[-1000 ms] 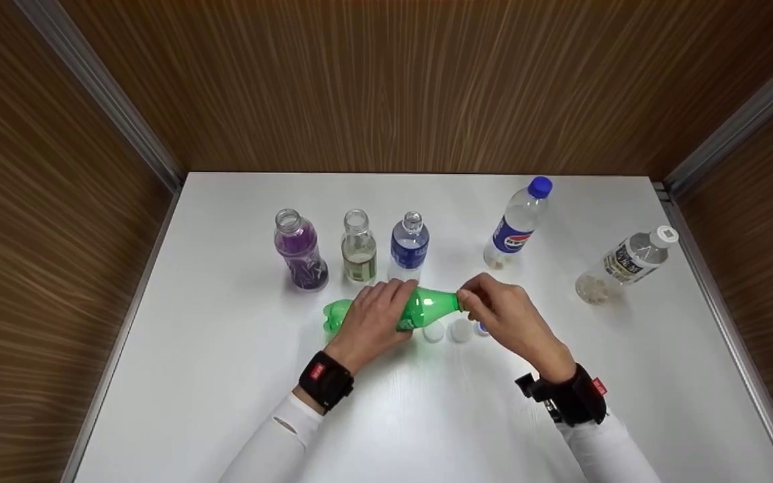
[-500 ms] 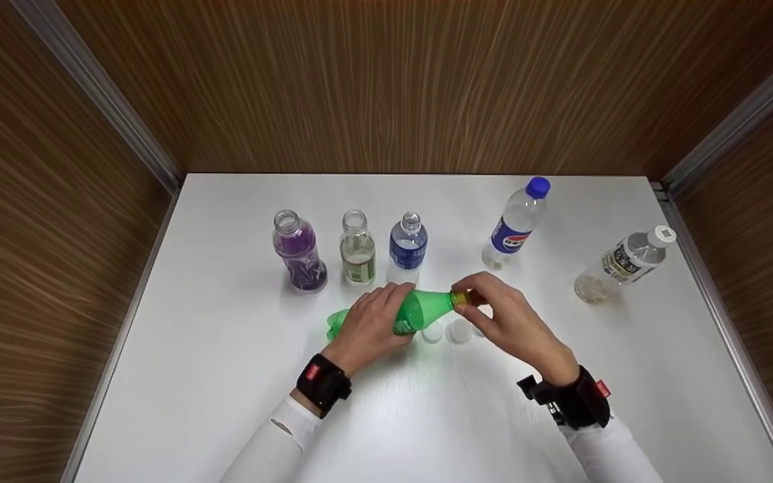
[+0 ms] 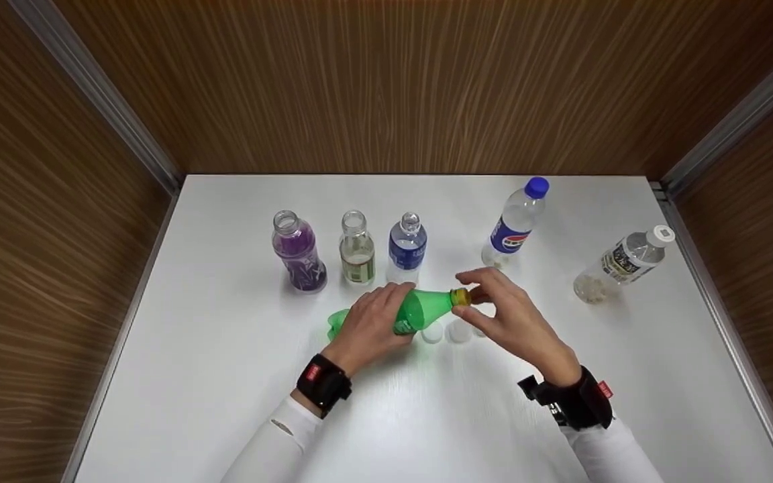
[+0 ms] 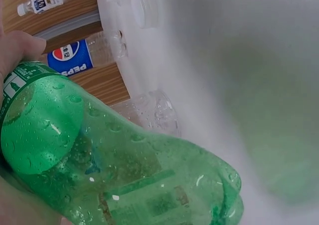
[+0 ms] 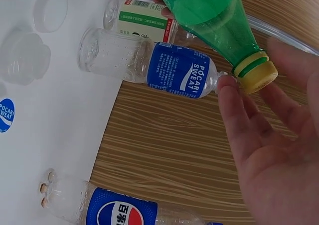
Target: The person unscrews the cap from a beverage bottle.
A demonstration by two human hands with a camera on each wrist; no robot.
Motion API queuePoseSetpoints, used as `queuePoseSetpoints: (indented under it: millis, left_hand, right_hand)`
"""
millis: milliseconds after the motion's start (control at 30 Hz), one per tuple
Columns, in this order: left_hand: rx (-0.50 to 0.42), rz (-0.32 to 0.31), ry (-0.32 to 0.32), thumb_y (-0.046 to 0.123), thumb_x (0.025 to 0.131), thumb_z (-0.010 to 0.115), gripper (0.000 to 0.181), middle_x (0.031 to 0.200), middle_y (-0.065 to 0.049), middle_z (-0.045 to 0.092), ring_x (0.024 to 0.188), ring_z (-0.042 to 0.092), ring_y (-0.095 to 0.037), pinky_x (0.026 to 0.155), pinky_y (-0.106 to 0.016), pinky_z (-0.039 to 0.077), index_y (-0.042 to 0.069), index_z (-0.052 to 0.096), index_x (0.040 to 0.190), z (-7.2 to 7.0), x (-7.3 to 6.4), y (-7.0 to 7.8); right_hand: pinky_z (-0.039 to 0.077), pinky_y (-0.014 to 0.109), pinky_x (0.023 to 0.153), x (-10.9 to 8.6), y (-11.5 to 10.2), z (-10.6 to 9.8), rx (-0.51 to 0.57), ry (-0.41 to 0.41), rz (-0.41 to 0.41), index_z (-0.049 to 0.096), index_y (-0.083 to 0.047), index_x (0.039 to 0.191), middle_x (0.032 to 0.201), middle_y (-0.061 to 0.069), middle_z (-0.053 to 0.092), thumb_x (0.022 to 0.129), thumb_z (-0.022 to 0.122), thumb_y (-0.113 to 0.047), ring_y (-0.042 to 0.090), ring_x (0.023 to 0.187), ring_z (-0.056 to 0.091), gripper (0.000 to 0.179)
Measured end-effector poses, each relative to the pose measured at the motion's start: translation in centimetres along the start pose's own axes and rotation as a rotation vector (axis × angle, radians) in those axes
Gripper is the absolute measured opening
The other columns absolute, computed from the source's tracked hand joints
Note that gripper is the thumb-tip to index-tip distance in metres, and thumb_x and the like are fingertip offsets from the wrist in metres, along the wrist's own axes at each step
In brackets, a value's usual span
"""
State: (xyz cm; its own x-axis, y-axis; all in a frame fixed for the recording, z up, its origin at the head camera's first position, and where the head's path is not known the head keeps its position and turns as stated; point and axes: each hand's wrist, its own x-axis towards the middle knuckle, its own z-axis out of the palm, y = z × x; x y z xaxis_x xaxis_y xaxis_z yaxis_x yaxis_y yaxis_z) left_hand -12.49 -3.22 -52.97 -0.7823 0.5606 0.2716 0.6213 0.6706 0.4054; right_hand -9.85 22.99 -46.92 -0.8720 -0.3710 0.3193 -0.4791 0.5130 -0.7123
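Note:
My left hand (image 3: 373,322) grips a green plastic bottle (image 3: 432,307) around its body, tilted on its side with the neck to the right. A yellow cap (image 3: 459,297) sits on the neck. Around that cap my right hand (image 3: 517,322) is spread, thumb tip at its near side, index finger raised apart from it. In the right wrist view the thumb (image 5: 232,98) lies against the cap's edge, while the other fingers stand off behind. Drops cling inside the green bottle (image 4: 119,150) in the left wrist view, and part of its label is hidden by my left hand.
Behind stand uncapped bottles: purple (image 3: 300,255), clear with a green label (image 3: 358,251), and Pocari Sweat (image 3: 407,247). A blue-capped Pepsi bottle (image 3: 514,225) and a white-capped bottle (image 3: 625,265) stand right. Loose caps (image 3: 432,333) lie below the neck. Wood panels (image 3: 386,87) enclose the white table (image 3: 386,429).
My right hand has turned and its fingers have spread from a pinch on the cap, which now shows yellow. The green bottle shifted very slightly; the left hand keeps its grip.

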Motion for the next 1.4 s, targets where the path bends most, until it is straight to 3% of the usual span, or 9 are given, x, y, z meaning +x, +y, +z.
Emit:
queuePoseSetpoints:
  millis: [133, 267, 600, 867, 1100, 1400]
  left_hand:
    - [0.119, 0.028, 0.022, 0.031, 0.074, 0.092, 0.086, 0.128, -0.01, 0.063, 0.111, 0.064, -0.027, 0.099, -0.045, 0.053, 0.008, 0.05, 0.146, 0.0, 0.0, 0.1]
    - [0.167, 0.039, 0.027, 0.032, 0.073, 0.093, 0.088, 0.128, -0.01, 0.062, 0.111, 0.063, -0.027, 0.1, -0.044, 0.052, 0.009, 0.049, 0.146, 0.2, -0.1, 0.1]
    - [0.078, 0.006, 0.026, 0.03, 0.074, 0.092, 0.086, 0.126, -0.01, 0.063, 0.111, 0.065, -0.028, 0.099, -0.046, 0.053, 0.009, 0.049, 0.145, 0.3, -0.3, -0.1]
    - [-0.036, -0.054, 0.032, 0.028, 0.076, 0.09, 0.082, 0.122, -0.009, 0.064, 0.109, 0.065, -0.026, 0.097, -0.046, 0.053, 0.01, 0.049, 0.144, 0.2, -0.5, -0.3]
    - [-0.068, -0.042, 0.083, 0.028, 0.076, 0.09, 0.08, 0.122, -0.008, 0.064, 0.109, 0.065, -0.025, 0.098, -0.044, 0.053, 0.008, 0.051, 0.143, 0.2, -0.5, -0.4]
    - [-0.104, -0.01, 0.152, 0.027, 0.075, 0.091, 0.08, 0.123, -0.01, 0.065, 0.11, 0.065, -0.025, 0.1, -0.043, 0.053, 0.007, 0.052, 0.142, 0.4, -0.4, -0.6]
  right_hand:
    - [0.06, 0.029, 0.071, 0.1, 0.0, 0.2, -0.087, 0.027, 0.147, 0.071, -0.004, 0.119, 0.095, -0.004, 0.072, 0.101, 0.069, -0.029, 0.007, 0.08, 0.069, 0.031]
    - [0.055, 0.027, 0.06, 0.1, 0.1, 0.4, -0.111, 0.011, 0.19, 0.075, -0.007, 0.107, 0.084, -0.004, 0.072, 0.101, 0.068, -0.033, 0.007, 0.071, 0.066, 0.028]
    - [0.061, 0.029, 0.081, -0.1, 0.2, 0.3, 0.047, -0.03, 0.046, 0.067, -0.009, 0.119, 0.112, -0.003, 0.066, 0.097, 0.072, -0.008, 0.013, 0.098, 0.07, 0.023]
    - [0.058, 0.031, 0.091, -0.4, 0.4, 0.2, 0.089, -0.004, 0.017, 0.063, -0.005, 0.124, 0.12, 0.002, 0.063, 0.092, 0.074, 0.002, 0.017, 0.107, 0.068, 0.035]
    - [0.06, 0.031, 0.087, -1.1, 1.9, -0.2, -0.02, 0.032, 0.027, 0.064, -0.004, 0.12, 0.114, 0.005, 0.064, 0.088, 0.078, 0.005, 0.017, 0.1, 0.067, 0.035]
    - [0.061, 0.038, 0.086, -2.6, 4.5, -0.7, -0.163, 0.007, 0.146, 0.068, -0.001, 0.116, 0.107, 0.005, 0.067, 0.086, 0.082, 0.0, 0.02, 0.097, 0.069, 0.033]
